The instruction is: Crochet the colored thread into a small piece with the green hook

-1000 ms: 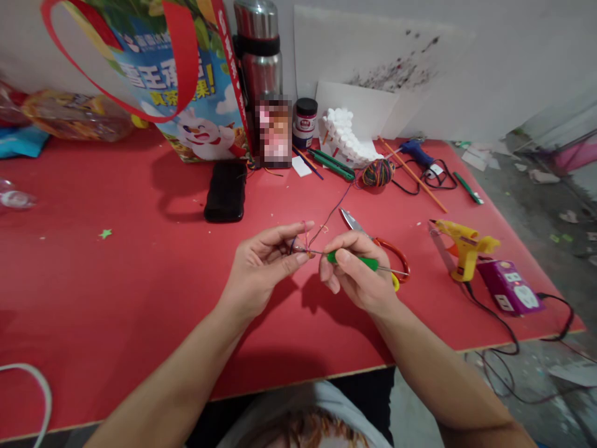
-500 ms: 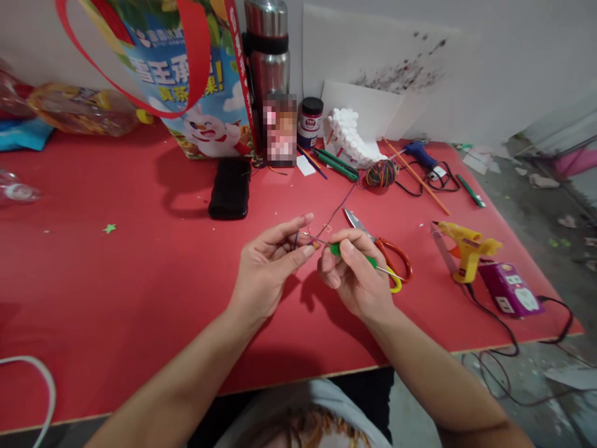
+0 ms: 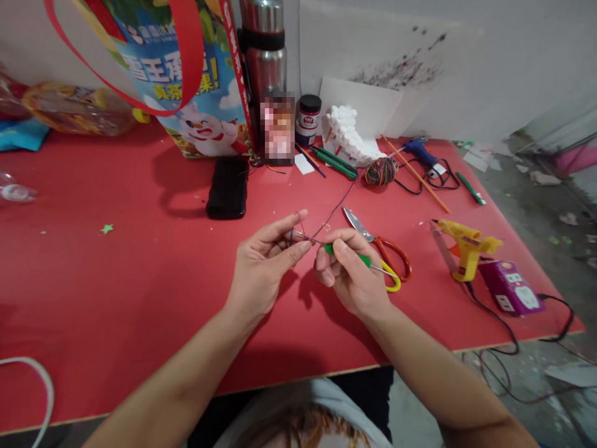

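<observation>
My left hand (image 3: 265, 261) pinches a small bit of yarn between thumb and fingers, and a strand loops over its raised index finger. My right hand (image 3: 352, 267) grips a crochet hook (image 3: 364, 259) by its green handle. The hook's thin metal tip reaches left into the yarn at my left fingertips. From there a dark strand of yarn (image 3: 339, 204) runs up to a multicoloured yarn ball (image 3: 381, 172) at the back. Scissors (image 3: 392, 249) with red and yellow handles lie just beyond my right hand. The stitches themselves are too small to make out.
A black case (image 3: 227, 188), a printed bag (image 3: 200, 93) and a steel flask (image 3: 265, 56) stand or lie at the back. A green utility knife (image 3: 334, 163) lies near the yarn ball. On the right are a yellow glue gun (image 3: 466, 246), a purple box (image 3: 510, 286) and cables.
The hook tip has shifted slightly left, deeper among the yarn at my left fingers. Both hands keep their holds, and the whole view has moved a little.
</observation>
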Available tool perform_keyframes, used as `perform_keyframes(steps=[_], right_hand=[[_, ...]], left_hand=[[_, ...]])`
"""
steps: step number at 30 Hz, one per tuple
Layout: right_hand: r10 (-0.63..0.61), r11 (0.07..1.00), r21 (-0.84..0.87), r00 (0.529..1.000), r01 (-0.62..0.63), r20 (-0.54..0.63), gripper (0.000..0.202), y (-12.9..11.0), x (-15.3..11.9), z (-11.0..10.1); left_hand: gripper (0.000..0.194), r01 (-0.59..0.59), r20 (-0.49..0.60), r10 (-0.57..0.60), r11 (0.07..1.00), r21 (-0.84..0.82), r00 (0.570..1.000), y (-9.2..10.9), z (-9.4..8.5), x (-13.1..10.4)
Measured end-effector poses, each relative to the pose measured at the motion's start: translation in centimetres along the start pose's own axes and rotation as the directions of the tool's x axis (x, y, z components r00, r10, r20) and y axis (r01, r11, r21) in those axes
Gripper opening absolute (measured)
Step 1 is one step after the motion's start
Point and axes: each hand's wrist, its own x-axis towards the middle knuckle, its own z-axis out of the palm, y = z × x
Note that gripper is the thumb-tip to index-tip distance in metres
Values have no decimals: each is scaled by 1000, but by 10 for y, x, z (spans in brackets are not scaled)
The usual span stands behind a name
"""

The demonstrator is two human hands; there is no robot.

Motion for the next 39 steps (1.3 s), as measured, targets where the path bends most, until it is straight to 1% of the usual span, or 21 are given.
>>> perform_keyframes(steps=[2, 4, 7, 8, 10, 12, 14, 15, 18, 20, 22, 24, 26, 28, 31, 33, 34, 36, 39], right_hand=[[-48, 998, -43, 999, 47, -5, 11, 0, -2, 2], [-109, 987, -123, 994, 105, -19, 9, 0, -5, 5], [-217, 922, -341, 975, 186, -56, 9, 2, -12, 10], [-256, 883, -421, 965, 207, -62, 10, 4, -15, 11], [-326, 803, -544, 944, 245, -55, 15, 7, -19, 12], [-369, 749, -603, 929, 276, -33, 20, 10, -22, 11], [-386, 722, -621, 923, 305, 5, 23, 12, -22, 8], [-388, 718, -617, 921, 323, 30, 24, 12, -21, 7], [-397, 719, -586, 913, 373, 94, 23, 11, -18, 2], [-392, 713, -588, 913, 382, 117, 22, 10, -16, 0], [-384, 680, -639, 917, 360, 108, 20, 10, -16, 1], [-403, 614, -718, 912, 329, 73, 19, 10, -16, 3], [-440, 533, -780, 895, 327, 75, 19, 10, -16, 6], [-480, 475, -792, 867, 384, 132, 20, 9, -15, 9], [-520, 429, -757, 820, 493, 239, 20, 7, -12, 9], [-516, 414, -735, 804, 537, 297, 19, 5, -10, 7], [-505, 411, -731, 804, 545, 315, 19, 4, -9, 5], [-490, 420, -727, 810, 543, 322, 18, 4, -7, 2], [-469, 459, -713, 827, 529, 312, 15, 4, -7, -1]], left_hand=[[47, -4, -27, 4, 1000, -25, 1000, -3, 2, -2], [46, -14, -73, 10, 999, -50, 997, -6, 5, -5], [46, -13, -138, -1, 995, -103, 990, -9, 12, -10], [46, 0, -144, -19, 991, -131, 989, -9, 14, -11], [45, 51, -117, -74, 980, -190, 990, -7, 16, -11], [44, 121, -71, -141, 965, -232, 988, -4, 17, -11], [45, 173, -35, -187, 954, -247, 982, 0, 16, -9], [46, 174, -30, -187, 953, -246, 982, 1, 15, -9], [46, 95, -46, -108, 971, -220, 993, 3, 12, -8], [46, 39, -60, -51, 981, -188, 997, 2, 11, -9], [46, 11, -65, -21, 989, -146, 998, -1, 10, -9], [47, -6, -89, -5, 992, -123, 996, -4, 11, -10], [48, -1, -126, -18, 989, -145, 992, -5, 14, -12], [48, 37, -140, -66, 978, -204, 988, -5, 18, -13], [47, 117, -93, -147, 955, -274, 985, 0, 21, -14], [48, 158, -49, -179, 946, -283, 983, 3, 21, -13], [48, 170, -34, -186, 945, -279, 982, 5, 20, -12], [49, 167, -26, -180, 951, -262, 983, 8, 17, -10], [49, 136, -42, -150, 965, -226, 988, 11, 12, -7]])
